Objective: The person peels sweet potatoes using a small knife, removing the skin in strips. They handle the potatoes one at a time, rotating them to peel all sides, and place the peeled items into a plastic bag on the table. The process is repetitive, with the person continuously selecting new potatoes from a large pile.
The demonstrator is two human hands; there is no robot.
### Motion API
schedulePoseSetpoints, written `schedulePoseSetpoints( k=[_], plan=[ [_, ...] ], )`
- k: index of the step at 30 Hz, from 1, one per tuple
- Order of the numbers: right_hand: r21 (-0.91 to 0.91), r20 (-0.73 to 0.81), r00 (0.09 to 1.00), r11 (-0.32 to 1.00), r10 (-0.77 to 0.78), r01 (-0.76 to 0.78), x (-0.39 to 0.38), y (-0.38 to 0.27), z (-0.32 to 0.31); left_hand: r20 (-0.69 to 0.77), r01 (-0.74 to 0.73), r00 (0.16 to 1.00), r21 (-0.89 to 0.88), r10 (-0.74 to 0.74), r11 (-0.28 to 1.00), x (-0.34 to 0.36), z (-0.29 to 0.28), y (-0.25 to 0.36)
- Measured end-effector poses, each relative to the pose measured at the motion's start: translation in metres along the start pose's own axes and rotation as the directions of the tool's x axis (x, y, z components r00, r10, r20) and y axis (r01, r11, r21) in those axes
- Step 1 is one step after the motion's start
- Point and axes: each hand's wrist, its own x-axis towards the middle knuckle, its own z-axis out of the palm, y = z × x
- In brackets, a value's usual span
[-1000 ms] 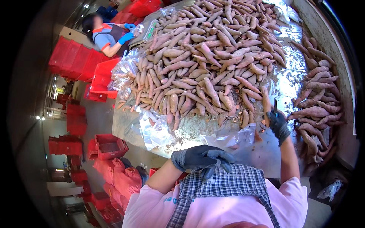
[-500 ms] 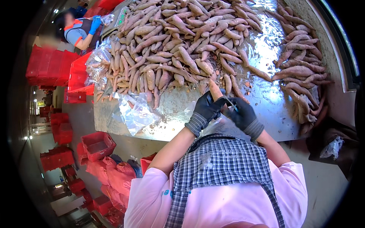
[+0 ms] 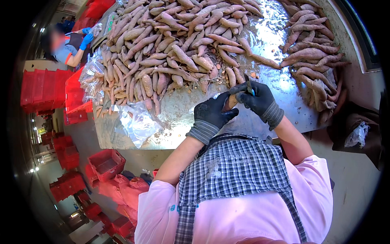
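Observation:
My left hand (image 3: 211, 113), in a black glove, is closed on a sweet potato (image 3: 230, 102) above the near edge of the metal table (image 3: 178, 124). My gloved right hand (image 3: 258, 102) grips a small knife (image 3: 249, 86) against the potato's upper end. Both hands are close together, partly hiding the potato. Beyond them lies a big pile of sweet potatoes (image 3: 170, 49), with small cut bits scattered at its near edge. A second row of sweet potatoes (image 3: 310, 53) runs along the right wall.
Clear plastic bags (image 3: 136, 124) lie on the table's left. A co-worker (image 3: 67, 51) in blue gloves handles a small bag at the upper left. Red crates (image 3: 42, 91) and red sacks (image 3: 129, 190) stand left of the table. A dark cloth (image 3: 353, 138) hangs at right.
The left hand has risen from my apron to grip the potato, which the right hand brought over from the table's right. The potato has since turned and sits lower between my hands.

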Motion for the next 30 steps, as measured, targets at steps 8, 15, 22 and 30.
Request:
schedulePoseSetpoints(
  k=[8, 15, 22, 30],
  plan=[
    [-0.207, 0.059, 0.985, 0.967, 0.163, -0.148, 0.005, -0.006, -0.009, 0.179, -0.033, 0.984, 0.129, 0.009, 0.991, -0.001, -0.003, -0.004],
    [-0.623, -0.225, 0.864, 0.748, -0.449, 0.227, 0.02, 0.049, -0.046, 0.147, 0.035, 0.989, -0.369, 0.021, 0.929, 0.008, 0.012, -0.024],
    [-0.719, 0.014, 0.904, 0.624, -0.428, 0.307, -0.022, 0.016, -0.014, 0.216, 0.067, 0.973, -0.581, 0.075, 0.811, 0.01, 0.017, -0.027],
    [-0.52, -0.144, 0.961, 0.844, -0.236, 0.13, -0.004, 0.059, -0.046, 0.187, 0.174, 0.982, -0.951, 0.031, 0.255, 0.01, 0.006, -0.018]
  ],
)
